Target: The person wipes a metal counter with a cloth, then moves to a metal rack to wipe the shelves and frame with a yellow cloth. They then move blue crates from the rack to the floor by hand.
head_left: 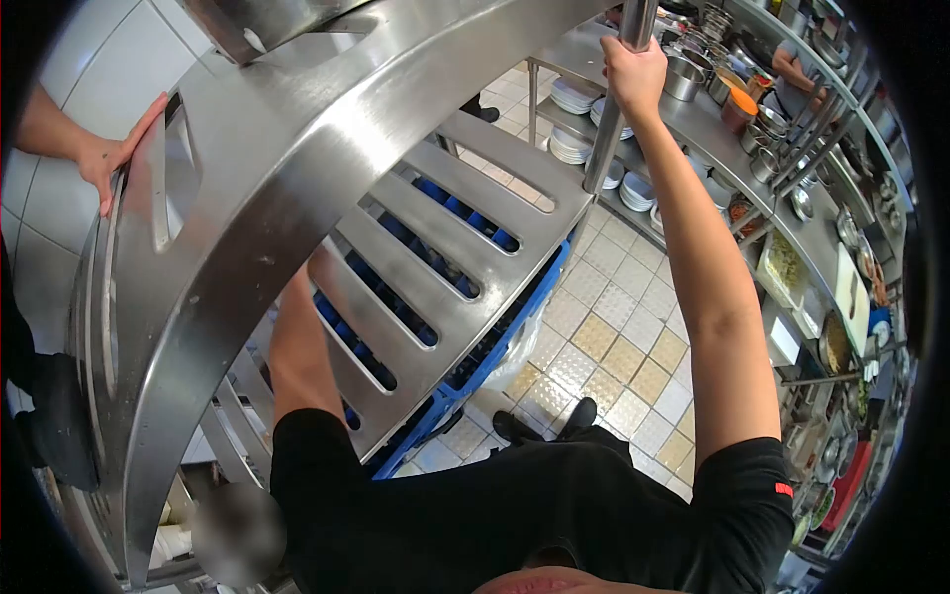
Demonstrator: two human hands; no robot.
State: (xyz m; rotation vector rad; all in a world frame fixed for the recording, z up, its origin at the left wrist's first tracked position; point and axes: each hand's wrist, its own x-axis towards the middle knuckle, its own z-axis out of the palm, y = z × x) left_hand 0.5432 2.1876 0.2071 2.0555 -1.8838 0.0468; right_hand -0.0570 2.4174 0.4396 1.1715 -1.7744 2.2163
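Pale tiled kitchen floor (614,337) fills the middle of the frame, seen from above; along the upper right runs a long steel tabletop (693,114) crowded with pots, with stacks of white plates (572,97) on the shelf beneath it; another person's arm (797,71) shows at the far end. A large steel rack (297,168) with a slatted shelf is tilted across the left and centre of the frame, very close to the camera; a blue crate (495,351) shows through and below its slats. The person's right hand (633,71), at top centre, is clenched around one upright steel leg (606,148) of the rack, arm stretched out straight; the left forearm (297,346) runs up behind the slatted shelf, so the left hand is hidden and its grip cannot be told. At the upper left, a co-worker's hand (111,153) presses flat against the rack's curved edge. Black shoes (579,414) stand on the tiles below the crate.
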